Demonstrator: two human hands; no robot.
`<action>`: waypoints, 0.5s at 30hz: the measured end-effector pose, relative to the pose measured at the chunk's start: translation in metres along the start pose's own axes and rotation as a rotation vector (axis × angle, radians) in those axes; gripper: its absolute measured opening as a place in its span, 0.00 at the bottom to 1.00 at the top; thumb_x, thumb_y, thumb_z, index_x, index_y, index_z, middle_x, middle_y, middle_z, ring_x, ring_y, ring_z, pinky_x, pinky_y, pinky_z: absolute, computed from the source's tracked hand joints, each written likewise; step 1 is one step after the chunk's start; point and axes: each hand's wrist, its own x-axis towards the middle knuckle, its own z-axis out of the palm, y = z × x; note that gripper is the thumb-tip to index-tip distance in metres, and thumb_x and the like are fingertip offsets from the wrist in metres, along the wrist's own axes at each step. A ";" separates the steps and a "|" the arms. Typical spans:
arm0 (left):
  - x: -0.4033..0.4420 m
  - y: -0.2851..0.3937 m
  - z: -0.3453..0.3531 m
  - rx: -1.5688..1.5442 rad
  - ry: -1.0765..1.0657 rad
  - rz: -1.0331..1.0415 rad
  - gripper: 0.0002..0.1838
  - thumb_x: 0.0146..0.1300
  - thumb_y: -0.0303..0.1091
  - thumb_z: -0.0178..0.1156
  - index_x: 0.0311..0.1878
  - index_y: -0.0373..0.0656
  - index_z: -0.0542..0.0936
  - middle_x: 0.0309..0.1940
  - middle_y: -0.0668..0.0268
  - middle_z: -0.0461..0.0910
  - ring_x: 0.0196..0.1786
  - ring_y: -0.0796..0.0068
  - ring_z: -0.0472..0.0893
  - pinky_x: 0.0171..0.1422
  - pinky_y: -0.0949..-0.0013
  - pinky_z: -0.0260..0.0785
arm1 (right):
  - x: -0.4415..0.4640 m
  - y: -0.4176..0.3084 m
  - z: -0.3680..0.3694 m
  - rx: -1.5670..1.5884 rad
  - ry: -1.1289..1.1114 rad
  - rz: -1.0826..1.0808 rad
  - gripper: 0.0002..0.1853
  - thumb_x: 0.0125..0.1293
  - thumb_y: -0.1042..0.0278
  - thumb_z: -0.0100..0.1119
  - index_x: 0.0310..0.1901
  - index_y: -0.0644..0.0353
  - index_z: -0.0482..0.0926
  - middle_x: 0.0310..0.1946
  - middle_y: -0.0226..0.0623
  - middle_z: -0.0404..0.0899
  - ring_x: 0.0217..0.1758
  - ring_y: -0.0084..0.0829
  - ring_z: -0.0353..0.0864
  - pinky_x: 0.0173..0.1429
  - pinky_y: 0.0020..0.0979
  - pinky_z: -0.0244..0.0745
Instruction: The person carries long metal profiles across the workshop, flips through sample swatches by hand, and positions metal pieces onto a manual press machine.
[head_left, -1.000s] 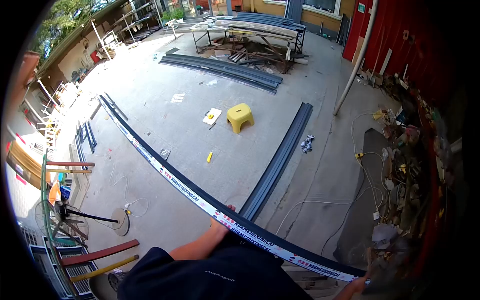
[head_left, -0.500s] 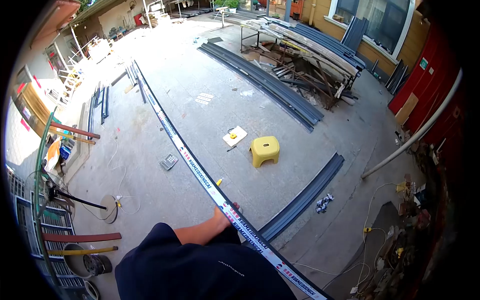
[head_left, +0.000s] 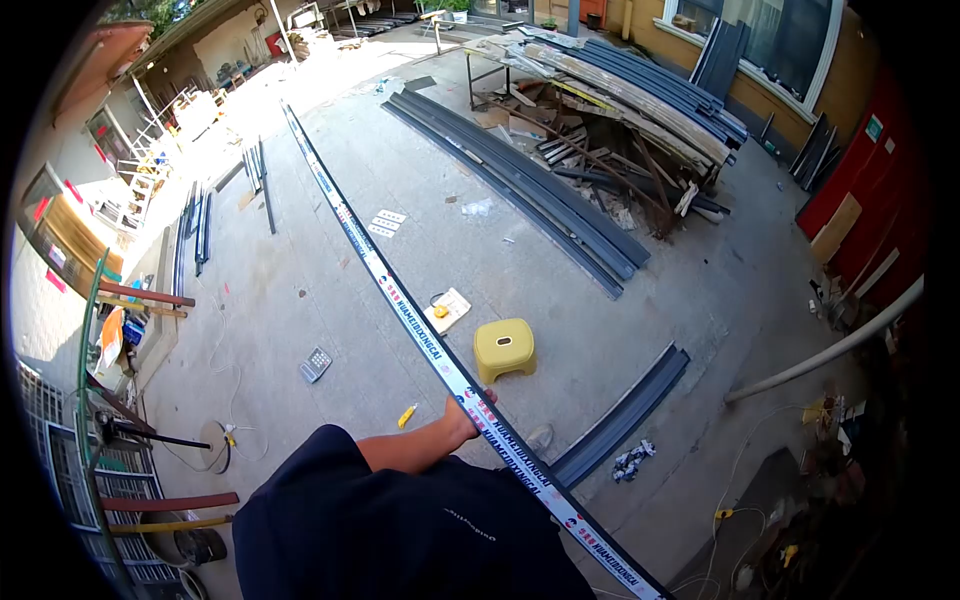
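Observation:
A long, thin profile bar (head_left: 412, 318) with printed white film runs diagonally across the head view, from the far left floor to the bottom right. My left hand (head_left: 461, 418) is wrapped around it near the middle of the view, fingertips showing past its far edge. My right hand is out of view. Just beyond the bar stands a yellow plastic stool (head_left: 498, 358). On the near side, a yellow utility knife (head_left: 407, 416) and a grey calculator (head_left: 316, 365) lie on the ground. A yellow tape measure (head_left: 440, 312) rests on a notepad (head_left: 456, 302).
Dark grey profiles (head_left: 520, 185) lie on the concrete, with a shorter channel piece (head_left: 625, 415) at right. Behind them is a rack (head_left: 600, 85) heaped with bars and scrap. A slanted pole (head_left: 830, 355) stands right; a green-framed rack (head_left: 92, 400) and loose cables are left.
The bar has shifted right relative to the knife, calculator and notepad, my left hand moving with it. The view has moved, and the stool now sits closer to the bar in view.

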 end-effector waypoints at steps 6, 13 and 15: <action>0.040 -0.017 0.132 0.061 -0.094 0.084 0.25 0.78 0.52 0.45 0.42 0.37 0.79 0.32 0.50 0.83 0.38 0.50 0.85 0.42 0.46 0.82 | -0.057 -0.183 0.071 -0.011 -0.185 -0.149 0.32 0.75 0.40 0.52 0.53 0.67 0.86 0.53 0.49 0.87 0.57 0.46 0.87 0.60 0.46 0.82; 0.086 -0.013 0.255 0.027 -0.033 0.122 0.24 0.78 0.46 0.46 0.38 0.34 0.79 0.29 0.50 0.82 0.34 0.52 0.85 0.48 0.51 0.85 | -0.124 -0.324 0.143 0.008 -0.335 -0.265 0.29 0.74 0.43 0.53 0.55 0.66 0.84 0.54 0.49 0.86 0.58 0.46 0.86 0.60 0.46 0.83; 0.116 -0.006 0.276 -0.029 0.016 0.081 0.24 0.78 0.46 0.46 0.37 0.34 0.79 0.29 0.50 0.82 0.34 0.52 0.85 0.48 0.51 0.85 | -0.139 -0.351 0.164 -0.001 -0.352 -0.269 0.29 0.74 0.44 0.54 0.55 0.66 0.84 0.55 0.49 0.86 0.58 0.46 0.86 0.60 0.46 0.83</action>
